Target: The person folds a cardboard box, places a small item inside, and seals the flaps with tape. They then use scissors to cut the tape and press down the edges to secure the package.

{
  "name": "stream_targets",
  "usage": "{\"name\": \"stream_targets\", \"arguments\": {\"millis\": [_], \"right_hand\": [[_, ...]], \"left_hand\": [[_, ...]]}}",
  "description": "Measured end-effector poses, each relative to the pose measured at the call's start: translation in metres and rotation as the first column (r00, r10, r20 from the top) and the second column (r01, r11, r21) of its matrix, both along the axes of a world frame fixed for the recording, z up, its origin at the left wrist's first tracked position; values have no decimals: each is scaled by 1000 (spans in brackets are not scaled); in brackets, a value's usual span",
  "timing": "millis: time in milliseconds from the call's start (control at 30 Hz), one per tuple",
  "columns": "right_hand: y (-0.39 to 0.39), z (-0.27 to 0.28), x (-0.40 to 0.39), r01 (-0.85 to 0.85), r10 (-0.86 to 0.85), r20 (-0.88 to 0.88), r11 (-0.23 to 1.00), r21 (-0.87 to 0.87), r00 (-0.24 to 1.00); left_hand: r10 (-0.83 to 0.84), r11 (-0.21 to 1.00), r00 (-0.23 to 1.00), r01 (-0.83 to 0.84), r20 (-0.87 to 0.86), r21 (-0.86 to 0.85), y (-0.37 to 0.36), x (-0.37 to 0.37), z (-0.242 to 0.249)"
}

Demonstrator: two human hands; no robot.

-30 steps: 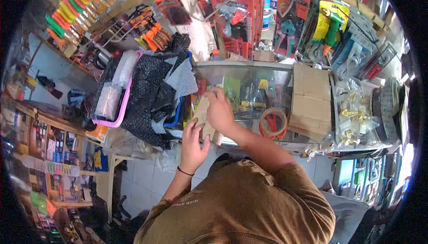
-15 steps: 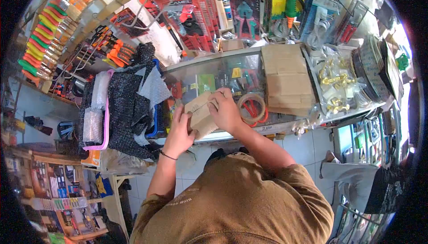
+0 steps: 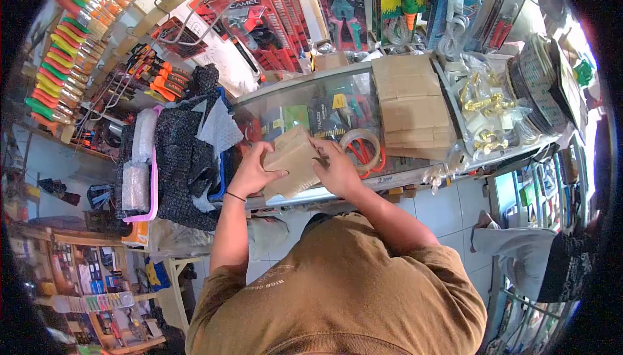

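Note:
Between my two hands is a small folded piece of brown cardboard [image 3: 292, 163], held above the front of the glass counter. My left hand [image 3: 253, 172] grips its left edge, with the thumb lying across its face. On its upper right edge, my right hand [image 3: 336, 170] closes with fingers and thumb. Just right of that hand lies a roll of tape [image 3: 361, 141], with red-handled scissors [image 3: 357, 154] partly seen through and beside it. A larger flat cardboard sheet [image 3: 415, 111] rests farther right on the glass counter [image 3: 279, 89].
Black bubble wrap [image 3: 178, 154] and a pink-rimmed basket [image 3: 154, 186] stand at the left. Bagged brass fittings [image 3: 490, 105] and coiled hose [image 3: 538, 89] sit at the right. Packaged tools [image 3: 256, 27] hang behind. Another person's leg [image 3: 513, 243] shows at the lower right.
The cardboard shows more of its broad face, and my left thumb now lies over it. My right hand has shifted slightly right and down. The whole view has moved a little.

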State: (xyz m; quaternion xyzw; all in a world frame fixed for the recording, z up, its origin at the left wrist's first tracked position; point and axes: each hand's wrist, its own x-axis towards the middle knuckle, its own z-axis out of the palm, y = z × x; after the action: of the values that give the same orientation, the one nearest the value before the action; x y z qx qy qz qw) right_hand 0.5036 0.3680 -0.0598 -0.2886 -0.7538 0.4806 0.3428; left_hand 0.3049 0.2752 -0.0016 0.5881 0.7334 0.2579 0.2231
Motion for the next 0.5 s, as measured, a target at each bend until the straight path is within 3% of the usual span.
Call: {"name": "stream_targets", "arguments": {"millis": [67,100,167,200,233,267,300,333,400,500], "right_hand": [[3,5,4,-22,6,-127,991,-129,992],[5,11,8,-25,8,-130,992,-127,991],[3,27,19,118,-102,-126,984,130,987],[1,32,22,109,-92,-129,986,130,987],[-2,37,25,113,-79,-166,972,206,983],[-5,39,27,123,-66,-203,952,280,977],[-9,39,28,67,-20,-172,960,271,985],[-15,40,29,69,-21,-175,960,270,984],[-26,43,27,15,3,-69,966,260,998],[-24,45,26,25,2,-98,962,273,995]], "left_hand": [[120,992,976,-126,180,22,-5,-6,0],[169,973,902,-218,397,82,-9,-10,-2],[193,873,600,-466,776,143,-16,-13,-14],[198,869,600,-473,775,144,-20,-12,-17],[205,860,336,-510,919,-5,-23,-10,-18],[204,854,41,-497,978,-157,-26,-8,-22],[197,874,62,-463,978,-147,-29,-5,-33],[88,918,9,-388,996,-78,-29,-1,-39],[-40,941,-172,-338,984,-21,-29,12,-47],[-44,943,-284,-328,958,-54,-30,19,-56]]}}
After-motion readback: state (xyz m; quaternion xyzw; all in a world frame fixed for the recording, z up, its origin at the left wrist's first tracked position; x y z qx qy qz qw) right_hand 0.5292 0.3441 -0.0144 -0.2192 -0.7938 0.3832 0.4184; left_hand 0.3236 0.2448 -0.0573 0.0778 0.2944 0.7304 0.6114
